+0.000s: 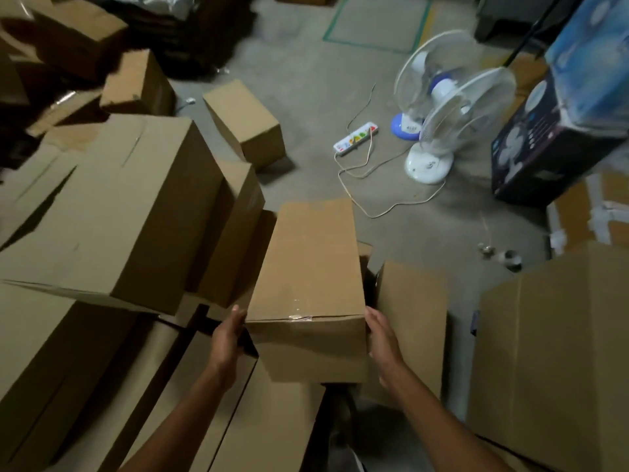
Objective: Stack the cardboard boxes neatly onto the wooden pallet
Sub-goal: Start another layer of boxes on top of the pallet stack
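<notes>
- Both palms pressed flat on the near end of the cardboard box (306, 277): my left hand (228, 338) on its left side, my right hand (383, 338) on its right, fingers fairly straight.
- It pointed away from me, near centre, just right of a larger box (112, 212).
- Two white fans (442, 131) and a power strip (355, 137) stood far right.

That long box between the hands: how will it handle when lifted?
The long box probably stays stiff: its faces look flat and tape shows at its near edge. With the left hand and right hand only pressing its plain sides, it may slip if pressure eases. Held at the near end, its far end may dip. Its weight can't be judged.
</notes>
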`<state>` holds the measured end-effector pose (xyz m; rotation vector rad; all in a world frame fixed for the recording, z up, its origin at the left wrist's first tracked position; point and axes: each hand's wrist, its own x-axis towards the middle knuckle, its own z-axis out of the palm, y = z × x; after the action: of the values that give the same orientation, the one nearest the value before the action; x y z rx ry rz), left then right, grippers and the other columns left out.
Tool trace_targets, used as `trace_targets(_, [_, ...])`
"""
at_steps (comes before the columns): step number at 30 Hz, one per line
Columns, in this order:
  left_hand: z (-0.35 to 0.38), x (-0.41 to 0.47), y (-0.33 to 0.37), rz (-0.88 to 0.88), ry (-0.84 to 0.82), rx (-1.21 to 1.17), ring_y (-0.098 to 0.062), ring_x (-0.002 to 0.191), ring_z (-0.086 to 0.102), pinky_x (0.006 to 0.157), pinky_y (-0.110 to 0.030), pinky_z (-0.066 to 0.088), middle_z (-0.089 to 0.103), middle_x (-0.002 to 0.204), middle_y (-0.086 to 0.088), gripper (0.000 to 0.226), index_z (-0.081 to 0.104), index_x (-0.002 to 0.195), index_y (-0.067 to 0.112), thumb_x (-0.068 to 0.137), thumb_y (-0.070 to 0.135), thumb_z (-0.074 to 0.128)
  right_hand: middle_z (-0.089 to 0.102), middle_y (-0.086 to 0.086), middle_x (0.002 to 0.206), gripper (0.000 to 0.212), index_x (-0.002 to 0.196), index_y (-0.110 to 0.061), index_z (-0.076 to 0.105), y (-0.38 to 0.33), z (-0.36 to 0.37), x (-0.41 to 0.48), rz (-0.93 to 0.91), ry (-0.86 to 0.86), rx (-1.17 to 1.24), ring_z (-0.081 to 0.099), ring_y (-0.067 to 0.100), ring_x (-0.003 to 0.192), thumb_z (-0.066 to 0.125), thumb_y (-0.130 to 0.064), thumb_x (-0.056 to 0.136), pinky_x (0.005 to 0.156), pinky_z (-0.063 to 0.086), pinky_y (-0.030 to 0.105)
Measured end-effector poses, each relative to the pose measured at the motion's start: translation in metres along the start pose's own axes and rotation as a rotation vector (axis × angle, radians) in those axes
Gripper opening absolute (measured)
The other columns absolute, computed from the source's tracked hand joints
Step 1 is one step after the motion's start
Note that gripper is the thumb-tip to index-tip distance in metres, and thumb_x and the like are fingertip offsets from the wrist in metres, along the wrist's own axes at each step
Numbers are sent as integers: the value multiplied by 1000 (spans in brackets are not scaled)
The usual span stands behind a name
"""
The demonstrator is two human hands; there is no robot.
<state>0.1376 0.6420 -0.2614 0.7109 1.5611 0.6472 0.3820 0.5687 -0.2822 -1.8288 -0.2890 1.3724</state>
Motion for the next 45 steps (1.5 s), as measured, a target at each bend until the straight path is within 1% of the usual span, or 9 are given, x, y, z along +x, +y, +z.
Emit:
trace_targets(4, [-29, -50, 16, 71, 2, -58, -23, 106, 58, 101, -58, 45, 62, 120, 1, 56, 56, 138, 17, 100, 56, 41, 59, -10, 97, 24, 102, -26, 63, -29, -11, -70, -76, -32, -3, 54, 6, 87, 44, -41, 105, 93, 42, 37])
trace_targets(8, [-62, -103, 20, 172, -132, -66, -31, 121, 58, 106, -62, 41, 64, 133, 0, 73, 59, 137, 21, 87, 73, 48, 59, -10, 85, 36, 81, -30, 61, -34, -25, -140, -190, 50, 19, 55, 8, 81, 43, -53, 102, 89, 45, 43])
trace_targets(16, [-108, -216, 1, 343, -155, -294, -24, 110, 64, 95, -43, 50, 72, 115, -6, 39, 70, 118, 18, 99, 47, 52, 71, -2, 92, 25, 97, -19, 70, -7, -49, -279, -442, 166, 147, 64, 15, 84, 52, -35, 102, 67, 47, 29])
trace_targets(20, [-102, -249, -11, 467, -133, -72, -19, 104, 63, 79, -25, 52, 69, 105, -3, 25, 69, 116, 6, 101, 22, 57, 65, 4, 93, 10, 101, -10, 60, 30, -66, -316, -461, 254, 155, 60, 22, 90, 62, -20, 98, 74, 50, 27])
trace_targets(23, [-95, -274, -24, 432, -266, -6, -23, 108, 63, 92, -40, 52, 68, 114, -6, 26, 66, 119, 13, 99, 28, 59, 63, 4, 116, 33, 123, -16, 55, 57, -88, -348, -410, 257, 142, 63, 24, 106, 67, -29, 96, 95, 51, 42])
trace_targets(34, [-3, -373, -61, 154, -739, 30, -20, 81, 69, 77, -35, 51, 73, 93, -9, 34, 70, 107, 12, 105, 35, 44, 66, 11, 117, 39, 130, -7, 53, 148, -202, -449, -321, 544, 339, 64, 24, 102, 65, -25, 97, 84, 52, 35])
trace_targets(37, [28, -415, -88, 139, -835, 115, -26, 104, 68, 97, -41, 51, 71, 117, -12, 40, 66, 125, 12, 103, 41, 49, 67, 9, 120, 46, 133, -9, 52, 197, -239, -501, -295, 651, 408, 65, 26, 109, 66, -31, 96, 96, 53, 45])
trace_targets(42, [66, -521, -152, 177, -1026, 307, -19, 86, 74, 72, -29, 55, 76, 103, -11, 37, 67, 116, 13, 105, 39, 44, 64, -2, 110, 32, 126, -23, 52, 294, -291, -608, -328, 794, 541, 63, 13, 96, 62, -35, 99, 70, 49, 27])
trace_targets(45, [71, -578, -209, 123, -1117, 320, -30, 105, 71, 94, -46, 54, 72, 116, -16, 49, 65, 127, 12, 98, 50, 54, 60, 3, 129, 36, 126, -22, 51, 357, -316, -670, -303, 903, 547, 58, 20, 115, 64, -38, 96, 95, 49, 38])
